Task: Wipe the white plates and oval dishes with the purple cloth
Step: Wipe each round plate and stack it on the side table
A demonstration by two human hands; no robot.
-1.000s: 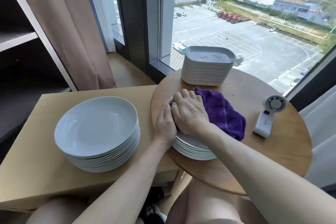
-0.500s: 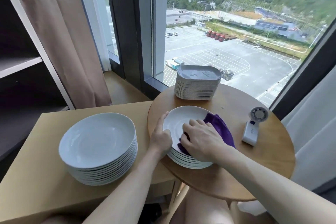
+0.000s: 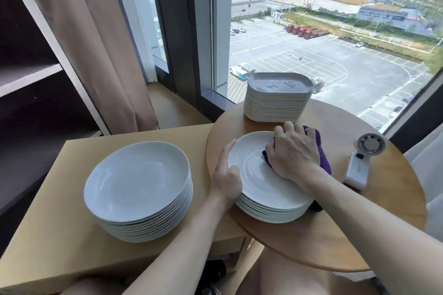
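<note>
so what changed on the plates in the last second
The right hand, gripping the purple cloth, swept from the top plate's left side to its right, then toward the far rim. The left hand parted from it and now holds that plate's left rim, index finger out. The other plate stack, the oval dishes and the handheld fan stayed put.

on the round table (image 3: 359, 218) a dish stack (image 3: 278, 105) stands behind a plate stack (image 3: 254, 184), right of the square table (image 3: 60, 235).
</note>
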